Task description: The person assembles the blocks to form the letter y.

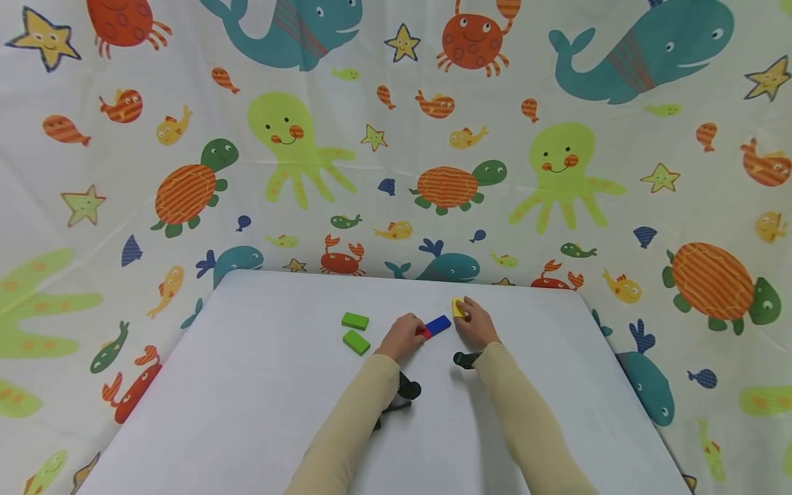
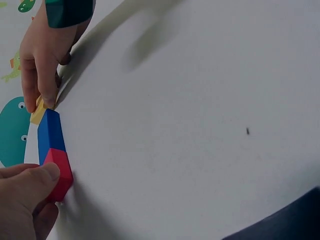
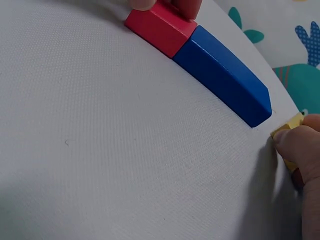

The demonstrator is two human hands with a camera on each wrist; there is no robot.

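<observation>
My left hand grips a red block, its thumb on top in the left wrist view. End to end with the red block lies a longer-looking blue block, flat on the white table. Beyond the blue block's far end, my right hand pinches a yellow block between thumb and fingers. Those fingers cover much of the yellow block. In the right wrist view a small gap shows between the blue block and the yellow one.
Two green blocks lie left of my left hand, one nearer than the other. The white table ends at the back against a hanging cloth printed with sea animals. Dark wrist gear sits under the left sleeve.
</observation>
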